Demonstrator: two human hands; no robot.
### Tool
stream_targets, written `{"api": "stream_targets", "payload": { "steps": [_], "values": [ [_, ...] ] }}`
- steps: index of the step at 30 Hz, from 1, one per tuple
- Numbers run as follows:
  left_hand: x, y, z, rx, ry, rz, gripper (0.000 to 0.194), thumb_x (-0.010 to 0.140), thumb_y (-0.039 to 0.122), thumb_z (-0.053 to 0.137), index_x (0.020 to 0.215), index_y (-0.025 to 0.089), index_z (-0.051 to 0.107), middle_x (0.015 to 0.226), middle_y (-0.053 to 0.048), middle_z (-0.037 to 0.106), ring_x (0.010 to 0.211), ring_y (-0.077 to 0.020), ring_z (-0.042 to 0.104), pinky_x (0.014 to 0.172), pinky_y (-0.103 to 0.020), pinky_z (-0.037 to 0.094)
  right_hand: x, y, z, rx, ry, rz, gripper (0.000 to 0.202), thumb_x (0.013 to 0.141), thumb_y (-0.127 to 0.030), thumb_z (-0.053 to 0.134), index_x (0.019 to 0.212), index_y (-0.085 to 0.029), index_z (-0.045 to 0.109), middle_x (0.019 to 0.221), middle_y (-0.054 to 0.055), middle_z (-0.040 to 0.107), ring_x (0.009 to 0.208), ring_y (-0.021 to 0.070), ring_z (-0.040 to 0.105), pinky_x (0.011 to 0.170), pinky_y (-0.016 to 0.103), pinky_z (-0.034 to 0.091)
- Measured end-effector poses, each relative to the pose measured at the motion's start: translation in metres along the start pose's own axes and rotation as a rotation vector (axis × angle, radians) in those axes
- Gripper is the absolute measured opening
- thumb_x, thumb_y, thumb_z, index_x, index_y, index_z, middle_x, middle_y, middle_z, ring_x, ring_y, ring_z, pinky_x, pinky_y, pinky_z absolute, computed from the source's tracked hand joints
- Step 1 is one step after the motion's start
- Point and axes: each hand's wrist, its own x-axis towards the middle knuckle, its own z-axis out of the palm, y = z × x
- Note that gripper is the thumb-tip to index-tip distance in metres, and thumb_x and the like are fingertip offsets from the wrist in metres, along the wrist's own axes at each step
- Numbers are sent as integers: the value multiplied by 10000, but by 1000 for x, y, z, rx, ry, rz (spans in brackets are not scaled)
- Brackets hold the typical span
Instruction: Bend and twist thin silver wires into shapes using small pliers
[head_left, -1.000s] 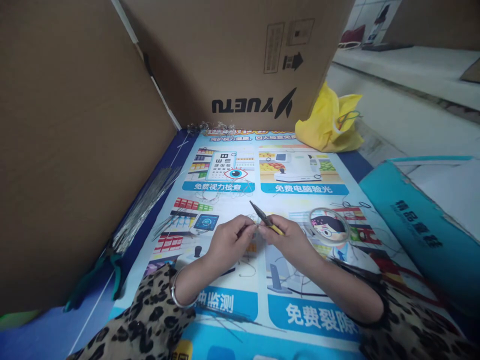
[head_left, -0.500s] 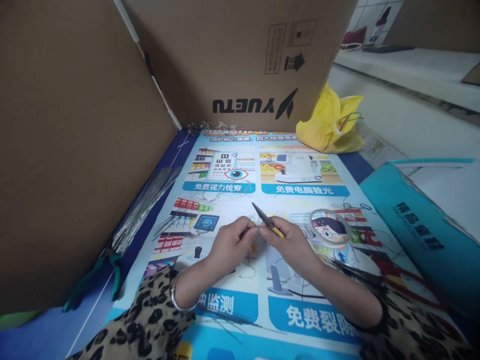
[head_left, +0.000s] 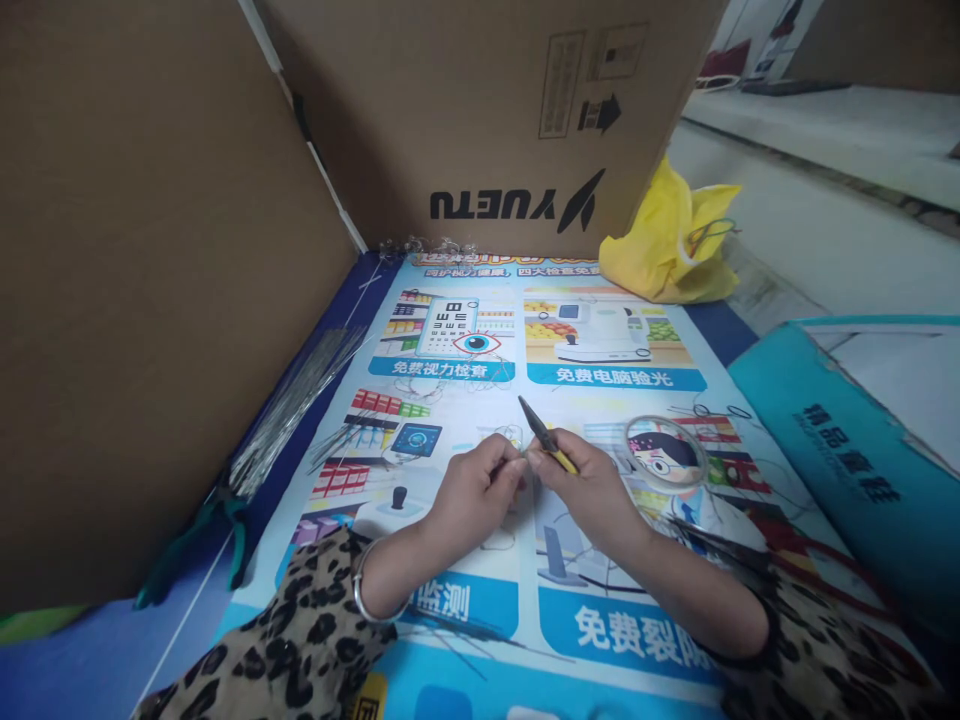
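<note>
Watching from a distance, I judge a slip the likeliest trouble: whatever sits at the fingertips is too fine for me to make out, so a weak pinch could lose it among the thin wires (head_left: 450,385) lying between ten and eleven o'clock on the printed sheet (head_left: 487,405). The yellow-handled pliers (head_left: 551,443), near the centre of my view, point to eleven o'clock; a careless twist could catch the nearby left fingers. The left hand (head_left: 476,490) is closed at thumb and forefinger in a pinch; I cannot tell on what. The right hand (head_left: 589,490) curls around the yellow-handled pliers, its fingertips just beside the left hand's. A wire bundle (head_left: 300,410) lies at nine o'clock, green-handled pliers (head_left: 217,510) just past eight, and a pale ring (head_left: 702,465) at three.
</note>
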Motion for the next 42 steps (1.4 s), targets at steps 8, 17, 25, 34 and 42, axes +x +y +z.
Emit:
{"api": "stream_targets", "payload": {
  "steps": [8, 17, 25, 34, 42],
  "values": [
    [0, -6, 5, -7, 16, 5, 183, 882, 321, 418, 770, 195, 491, 616, 28, 606, 544, -102, 554, 557, -207, 425, 1, 2, 0, -12, 10, -7, 184, 790, -378, 526, 755, -197, 539, 696, -22, 546, 682, 128, 497, 634, 250, 398],
    [2, -1, 4, 23, 36, 36, 160, 858, 283, 438, 743, 197, 507, 631, 24, 608, 598, -114, 567, 559, -203, 428, 1, 3, -3, -163, 39, -1, 213, 781, -418, 541, 806, -211, 583, 715, -10, 587, 692, 152, 526, 633, 265, 417],
    [3, -2, 4, -10, 35, 37, 163, 855, 285, 449, 746, 193, 527, 608, 29, 597, 583, -106, 559, 560, -196, 427, 2, 6, -6, -246, 39, -64, 225, 773, -438, 552, 805, -220, 596, 715, -7, 607, 676, 157, 541, 624, 261, 424],
    [8, 2, -5, 19, 25, 50, 145, 824, 265, 483, 722, 186, 550, 603, 22, 601, 574, -110, 560, 527, -194, 420, 2, 12, -8, -236, 23, -61, 233, 786, -443, 550, 838, -221, 595, 692, -8, 581, 667, 156, 531, 619, 268, 427],
    [28, -14, -52, 151, 98, -26, 163, 789, 272, 494, 687, 178, 581, 585, 34, 567, 543, -101, 542, 537, -198, 399, 10, 20, -10, 46, 165, -3, 260, 790, -436, 552, 914, -208, 568, 786, 17, 567, 705, 146, 520, 683, 301, 449]
  ]
}}
